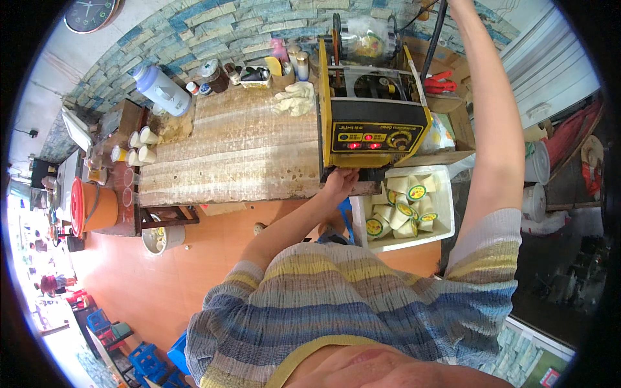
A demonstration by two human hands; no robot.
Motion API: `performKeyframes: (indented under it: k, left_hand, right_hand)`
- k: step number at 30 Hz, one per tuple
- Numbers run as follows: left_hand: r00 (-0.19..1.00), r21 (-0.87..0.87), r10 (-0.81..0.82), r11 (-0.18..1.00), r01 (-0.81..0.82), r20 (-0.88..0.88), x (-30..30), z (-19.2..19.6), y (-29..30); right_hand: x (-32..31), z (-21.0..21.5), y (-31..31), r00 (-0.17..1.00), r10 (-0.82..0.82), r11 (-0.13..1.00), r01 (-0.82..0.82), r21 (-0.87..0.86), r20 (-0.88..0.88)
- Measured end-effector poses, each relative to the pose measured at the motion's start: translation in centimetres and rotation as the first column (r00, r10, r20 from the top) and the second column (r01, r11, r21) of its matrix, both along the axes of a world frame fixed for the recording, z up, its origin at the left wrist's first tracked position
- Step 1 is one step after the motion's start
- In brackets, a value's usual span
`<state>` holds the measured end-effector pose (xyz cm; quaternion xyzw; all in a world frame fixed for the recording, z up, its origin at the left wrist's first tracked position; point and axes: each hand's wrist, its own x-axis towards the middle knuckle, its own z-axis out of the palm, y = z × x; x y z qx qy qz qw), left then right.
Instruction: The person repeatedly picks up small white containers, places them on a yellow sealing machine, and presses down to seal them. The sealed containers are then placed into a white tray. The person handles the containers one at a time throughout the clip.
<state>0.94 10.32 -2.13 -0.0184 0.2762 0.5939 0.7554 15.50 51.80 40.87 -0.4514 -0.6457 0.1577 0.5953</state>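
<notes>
the yellow cup-sealing machine (372,123) stands at the right end of the wooden counter (226,155), with a white foam box (446,226) of sealed cups (404,213) on the floor just near and right of it

your left hand (339,183) sits at the near lower edge of the machine, under the black control panel (375,137); the fingers curl in against the front edge, but you cannot tell from this view whether they clamp on a cup, on the tray or on the frame itself. your right arm (491,129) reaches up and far, past the top of the machine beside the black lever (435,39); the right hand is cut off at the upper rim, so its state cannot be told

handling notes:
- treat the machine as heavy and rigid; it looks like sheet metal on a frame and should not shift under light pressure
- take hold only at the lower front edge or at the lever; judge the upper sealing area hot
- treat the cups as light, thin-walled and easily crushed; grip them low on the body, never on the film lid
- expect wet, slippery cup walls
</notes>
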Motion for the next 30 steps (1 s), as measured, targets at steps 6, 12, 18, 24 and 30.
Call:
performKeyframes:
  k: [6, 12, 18, 24, 30]
  left_hand:
    - [0.971, 0.093, 0.205, 0.972, -0.217, 0.12, 0.4, -0.2, -0.4]
    - [0.986, 0.033, 0.108, 0.993, -0.113, 0.127, 2.0, -0.6, -3.9]
    - [0.988, -0.093, -0.124, 0.989, 0.116, -0.092, 0.6, 4.4, -8.2]
    - [0.924, -0.235, -0.384, 0.898, 0.373, -0.001, 0.7, 5.5, -11.9]
    - [0.777, 0.02, -0.61, 0.789, 0.615, 0.155, -2.1, 0.9, -13.1]
  right_hand:
    - [-1.9, -0.8, -12.8, 0.975, -0.147, 0.951, 0.093, 0.294, 0.169]
    - [2.6, -8.7, -29.9, 0.944, -0.002, 0.913, -0.133, 0.387, 0.33]
    - [4.3, -20.5, -37.7, 0.93, 0.156, 0.982, -0.183, 0.05, 0.332]
    - [3.8, -28.1, -40.8, 0.948, 0.198, 0.976, -0.168, -0.139, 0.249]
    - [2.5, -31.5, -41.6, 0.934, 0.262, 0.951, -0.208, -0.229, 0.243]
